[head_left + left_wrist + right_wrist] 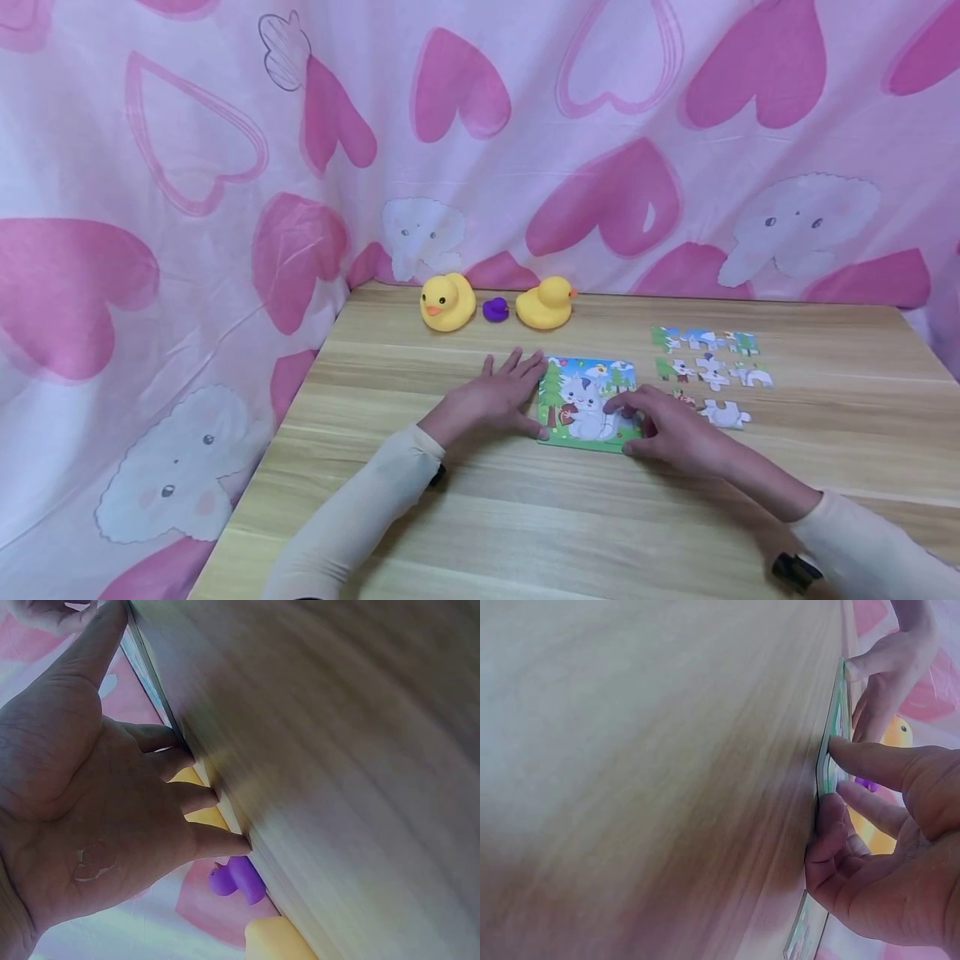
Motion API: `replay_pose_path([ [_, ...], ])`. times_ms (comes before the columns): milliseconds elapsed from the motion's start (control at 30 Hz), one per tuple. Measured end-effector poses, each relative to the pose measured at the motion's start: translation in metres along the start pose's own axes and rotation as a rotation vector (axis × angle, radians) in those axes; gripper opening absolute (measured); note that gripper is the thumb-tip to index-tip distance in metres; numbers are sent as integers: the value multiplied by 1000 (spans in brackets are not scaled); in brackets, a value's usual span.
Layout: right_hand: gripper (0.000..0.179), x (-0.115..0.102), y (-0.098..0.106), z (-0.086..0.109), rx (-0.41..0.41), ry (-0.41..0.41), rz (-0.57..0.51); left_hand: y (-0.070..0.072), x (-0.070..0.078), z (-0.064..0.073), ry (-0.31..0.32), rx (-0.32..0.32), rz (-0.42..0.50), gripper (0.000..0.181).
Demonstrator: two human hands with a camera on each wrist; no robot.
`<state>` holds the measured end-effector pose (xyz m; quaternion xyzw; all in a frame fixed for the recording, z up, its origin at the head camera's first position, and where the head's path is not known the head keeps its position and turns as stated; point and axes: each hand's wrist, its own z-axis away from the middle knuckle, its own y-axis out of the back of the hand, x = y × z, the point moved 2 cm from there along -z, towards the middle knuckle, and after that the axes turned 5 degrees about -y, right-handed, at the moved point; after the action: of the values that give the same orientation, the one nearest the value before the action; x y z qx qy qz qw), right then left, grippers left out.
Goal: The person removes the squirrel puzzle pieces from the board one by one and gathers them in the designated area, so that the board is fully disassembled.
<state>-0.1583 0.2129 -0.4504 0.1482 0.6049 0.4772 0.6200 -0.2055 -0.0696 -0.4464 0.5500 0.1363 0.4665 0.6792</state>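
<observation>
A square picture jigsaw puzzle [583, 408] of a white cartoon animal among green trees lies flat on the table, and its green edge also shows in the right wrist view. My left hand [497, 402] is spread at its left side, fingertips and thumb along that edge. Over the puzzle's right part, my right hand [671, 429] touches the picture with the index finger, its thumb at the lower right edge. The right wrist view shows the other fingers [829, 851] of that hand folded beside the board. Part of the picture is hidden under the right hand.
Several loose jigsaw pieces [711, 372] lie in rows to the right, partly behind my right hand. At the back stand two yellow rubber ducks [448, 304] with a small purple duck [496, 310] between them. A pink heart-patterned curtain [465, 192] hangs behind the wooden table [525, 525].
</observation>
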Motion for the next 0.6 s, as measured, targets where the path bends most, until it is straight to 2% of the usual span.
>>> replay_pose_path([
  [167,65,-1,-1,0,3,-32,-28,0,0,0,1,2,2,117],
  [300,59,-2,-2,-1,13,-41,-27,0,0,0,5,1,6,117],
  [600,55,0,-2,-1,22,-6,-18,1,1,1,5,1,11,117],
])
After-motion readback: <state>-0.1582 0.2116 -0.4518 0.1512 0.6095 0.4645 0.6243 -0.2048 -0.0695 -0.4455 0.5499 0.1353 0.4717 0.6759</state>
